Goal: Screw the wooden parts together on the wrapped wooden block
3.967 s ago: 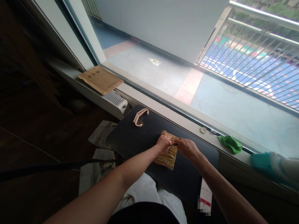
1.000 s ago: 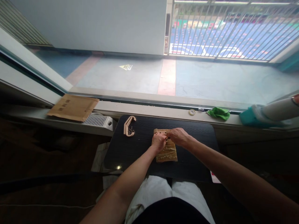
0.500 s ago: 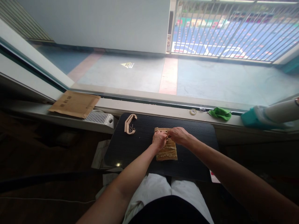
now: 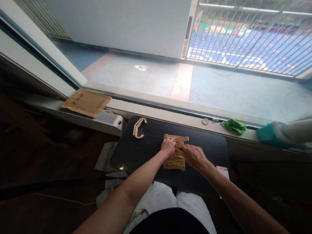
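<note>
On the black table lies a tan, crinkled, flat pad (image 4: 174, 164). Pale wooden strips (image 4: 182, 138) with dark holes rest across its far part. My left hand (image 4: 168, 148) presses down on the wood, its fingers closed around the pieces. Just to its right, my right hand (image 4: 195, 155) is wrapped around what looks like a screwdriver (image 4: 179, 148). Its thin shaft points left toward my left fingertips; the handle is hidden in my palm. Pale wooden hook-shaped pieces (image 4: 136, 127) lie at the table's far left, with several small screws (image 4: 140, 133) beside them.
A phone (image 4: 222, 171) lies on the right side of the black table (image 4: 146, 156). Along the windowsill are a tape roll (image 4: 205, 121), a green cloth (image 4: 234, 126) and a teal container (image 4: 269, 135). A brown envelope (image 4: 85, 102) rests on the radiator (image 4: 109, 122) at left.
My right hand has drawn back toward me and right, baring the wooden strips and the tool's shaft. My left hand stays on the wood. The view has shifted slightly, showing more of the phone.
</note>
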`<state>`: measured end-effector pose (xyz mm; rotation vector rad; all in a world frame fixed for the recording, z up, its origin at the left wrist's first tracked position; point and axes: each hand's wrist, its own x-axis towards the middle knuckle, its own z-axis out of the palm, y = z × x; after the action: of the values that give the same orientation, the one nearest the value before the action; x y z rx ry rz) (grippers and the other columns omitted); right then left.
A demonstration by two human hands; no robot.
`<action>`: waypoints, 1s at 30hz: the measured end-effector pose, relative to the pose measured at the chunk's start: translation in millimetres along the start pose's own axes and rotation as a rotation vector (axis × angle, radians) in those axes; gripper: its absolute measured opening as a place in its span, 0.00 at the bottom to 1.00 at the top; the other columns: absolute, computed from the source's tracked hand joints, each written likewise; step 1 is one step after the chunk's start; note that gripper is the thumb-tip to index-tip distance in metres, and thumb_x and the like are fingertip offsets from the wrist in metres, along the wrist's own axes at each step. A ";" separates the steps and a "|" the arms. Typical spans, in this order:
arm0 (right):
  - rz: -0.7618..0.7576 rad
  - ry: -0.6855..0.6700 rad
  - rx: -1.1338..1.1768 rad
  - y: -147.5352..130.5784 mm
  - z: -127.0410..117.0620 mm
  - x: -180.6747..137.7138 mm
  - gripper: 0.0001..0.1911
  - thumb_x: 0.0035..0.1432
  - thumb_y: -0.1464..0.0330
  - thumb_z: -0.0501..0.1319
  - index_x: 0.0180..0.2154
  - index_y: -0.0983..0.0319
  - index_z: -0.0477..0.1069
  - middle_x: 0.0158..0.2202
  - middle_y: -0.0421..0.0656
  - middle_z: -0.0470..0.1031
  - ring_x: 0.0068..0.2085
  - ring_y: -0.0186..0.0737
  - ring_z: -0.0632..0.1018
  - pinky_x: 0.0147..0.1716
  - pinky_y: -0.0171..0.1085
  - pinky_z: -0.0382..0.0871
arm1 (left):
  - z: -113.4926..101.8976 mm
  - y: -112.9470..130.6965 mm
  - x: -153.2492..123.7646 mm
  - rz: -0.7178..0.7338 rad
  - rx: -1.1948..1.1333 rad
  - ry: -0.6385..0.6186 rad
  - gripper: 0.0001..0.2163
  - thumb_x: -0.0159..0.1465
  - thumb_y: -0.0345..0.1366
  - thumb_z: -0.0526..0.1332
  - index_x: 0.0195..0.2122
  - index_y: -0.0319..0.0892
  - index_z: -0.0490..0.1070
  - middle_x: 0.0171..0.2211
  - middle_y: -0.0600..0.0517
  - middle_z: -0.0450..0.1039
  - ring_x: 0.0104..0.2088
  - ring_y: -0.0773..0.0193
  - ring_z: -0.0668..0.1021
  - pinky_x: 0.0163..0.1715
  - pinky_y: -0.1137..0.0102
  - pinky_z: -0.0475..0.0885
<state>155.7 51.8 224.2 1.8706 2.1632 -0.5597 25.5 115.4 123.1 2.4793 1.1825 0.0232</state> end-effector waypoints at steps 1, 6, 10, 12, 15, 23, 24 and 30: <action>0.068 0.047 0.048 4.8 4.8 -4.1 0.14 0.62 0.66 0.47 0.42 0.58 0.70 0.40 0.43 0.77 0.41 0.37 0.76 0.37 0.32 0.63 | -0.1 0.3 0.1 -0.002 -0.002 0.002 0.07 0.59 0.34 0.56 0.32 0.43 0.75 0.39 0.48 0.73 0.42 0.57 0.71 0.44 0.63 0.63; 0.248 0.111 0.271 21.9 42.9 -9.1 0.17 0.62 0.64 0.46 0.46 0.59 0.68 0.42 0.43 0.76 0.41 0.38 0.76 0.36 0.32 0.63 | -0.1 1.4 1.0 -0.020 -0.004 -0.003 0.07 0.58 0.33 0.57 0.32 0.42 0.75 0.37 0.48 0.74 0.42 0.56 0.72 0.44 0.62 0.64; 0.268 0.064 0.268 19.3 67.5 -5.5 0.17 0.62 0.65 0.45 0.47 0.60 0.67 0.43 0.44 0.76 0.41 0.39 0.76 0.36 0.33 0.63 | -0.7 2.6 1.4 -0.024 0.000 -0.009 0.08 0.59 0.32 0.56 0.34 0.42 0.75 0.38 0.48 0.74 0.43 0.56 0.72 0.45 0.62 0.64; 0.273 -0.007 0.249 16.8 74.2 -4.3 0.16 0.62 0.65 0.45 0.45 0.61 0.67 0.41 0.45 0.76 0.40 0.39 0.77 0.34 0.33 0.62 | -0.6 2.9 1.6 -0.023 0.003 -0.012 0.08 0.58 0.32 0.56 0.33 0.41 0.75 0.39 0.47 0.73 0.43 0.56 0.72 0.45 0.62 0.64; 0.253 -0.093 0.244 15.0 80.8 -3.3 0.16 0.63 0.67 0.43 0.43 0.61 0.66 0.37 0.45 0.77 0.37 0.38 0.77 0.32 0.33 0.62 | 0.3 2.6 1.7 -0.024 0.006 -0.016 0.08 0.58 0.33 0.57 0.34 0.41 0.75 0.39 0.47 0.73 0.43 0.56 0.71 0.45 0.61 0.63; 0.168 -0.140 0.300 17.4 97.0 1.3 0.14 0.63 0.67 0.43 0.43 0.64 0.64 0.36 0.47 0.77 0.37 0.39 0.77 0.32 0.33 0.61 | 5.2 0.8 1.9 -0.032 0.028 -0.012 0.08 0.58 0.34 0.57 0.35 0.41 0.75 0.37 0.47 0.74 0.43 0.56 0.71 0.46 0.62 0.62; 0.165 -0.142 0.306 17.6 98.6 1.6 0.14 0.63 0.67 0.43 0.43 0.64 0.64 0.36 0.47 0.77 0.37 0.40 0.77 0.32 0.33 0.61 | 5.8 0.6 1.9 -0.033 0.031 -0.010 0.08 0.58 0.34 0.57 0.35 0.41 0.75 0.37 0.47 0.74 0.43 0.56 0.72 0.46 0.62 0.62; 0.160 -0.150 0.282 10.7 100.9 2.6 0.14 0.63 0.69 0.44 0.46 0.65 0.63 0.37 0.49 0.76 0.37 0.41 0.77 0.32 0.35 0.61 | 6.7 1.2 2.4 -0.032 0.043 -0.006 0.08 0.58 0.35 0.57 0.35 0.41 0.75 0.37 0.47 0.74 0.42 0.56 0.71 0.46 0.62 0.62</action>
<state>158.1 12.3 130.7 2.0428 1.9004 -0.9791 29.2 114.2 116.9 2.4953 1.2324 -0.0190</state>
